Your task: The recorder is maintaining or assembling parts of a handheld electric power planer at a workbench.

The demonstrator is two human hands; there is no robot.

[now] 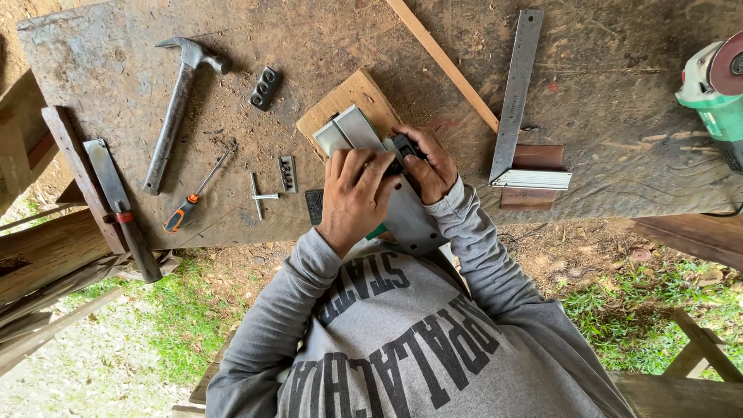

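Note:
My left hand (352, 193) lies over a grey metal profile (410, 220) and grips it, fingers curled across its top. My right hand (432, 166) is beside it and pinches a small black part (402, 145) against the same profile. The far end of the profile (348, 131) rests on a flat wooden block (348, 97) on the rough workbench (348, 39). The near end sticks out past the bench edge toward my grey sweatshirt.
A hammer (174, 108), an orange-handled screwdriver (193, 193), a black plate with holes (265, 87), a small metal plate (287, 173) and a T-shaped pin (259, 195) lie left. A try square (515, 101) and thin wooden strip (441, 62) lie right. A green angle grinder (712, 85) sits far right.

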